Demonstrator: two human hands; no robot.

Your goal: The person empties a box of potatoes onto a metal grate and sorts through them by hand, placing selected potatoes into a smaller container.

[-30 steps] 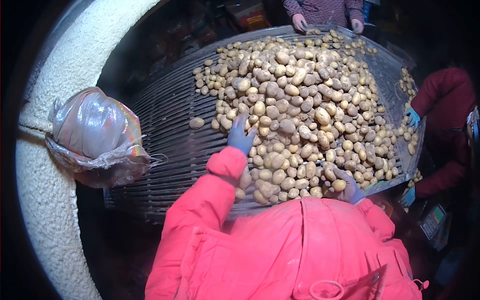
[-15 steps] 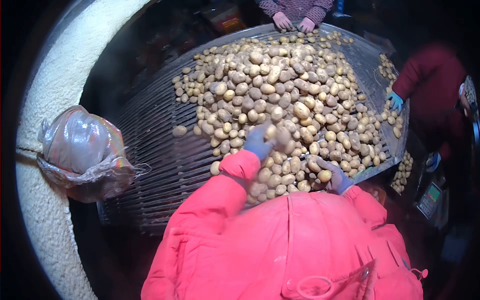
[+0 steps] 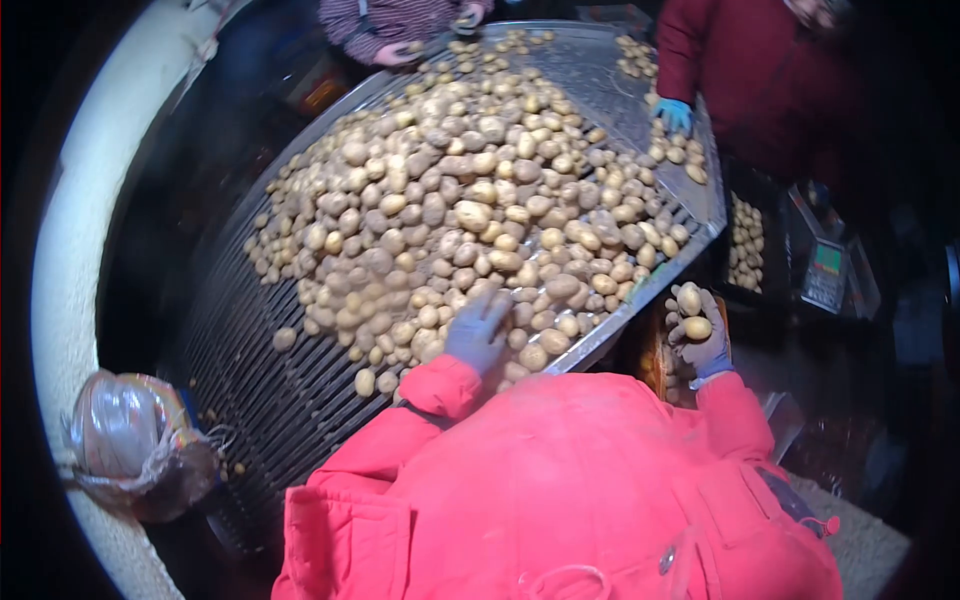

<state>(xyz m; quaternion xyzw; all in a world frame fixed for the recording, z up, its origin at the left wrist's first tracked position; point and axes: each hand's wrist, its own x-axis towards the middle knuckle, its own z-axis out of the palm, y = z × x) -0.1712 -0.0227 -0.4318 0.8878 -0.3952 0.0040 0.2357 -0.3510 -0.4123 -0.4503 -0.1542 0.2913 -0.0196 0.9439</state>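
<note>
A wide heap of potatoes [image 3: 440, 190] covers much of a dark slatted sorting table [image 3: 225, 325]. My left hand [image 3: 478, 330], in a blue-grey glove, rests on the near edge of the heap with its fingers stretched out. Beyond the table's right-hand rim, my right hand [image 3: 708, 350] is closed around two potatoes [image 3: 697, 328], which show above the palm. This hand is over or beside a container with an orange-brown edge [image 3: 655, 362], where more potatoes partly show. My sleeve and the hand hide some of that container.
A co-worker's hand [image 3: 398, 53] is at the far rim. Another person's blue-gloved hand [image 3: 674, 115] touches potatoes at the right corner. Beyond are a crate of potatoes [image 3: 746, 245] and a device with a green display [image 3: 825, 275]. A plastic-wrapped bundle [image 3: 130, 440] is at left.
My right hand has moved from the heap out past the table's rim, carrying potatoes. My left hand has opened flat on the heap. The whole view has shifted to the right.
</note>
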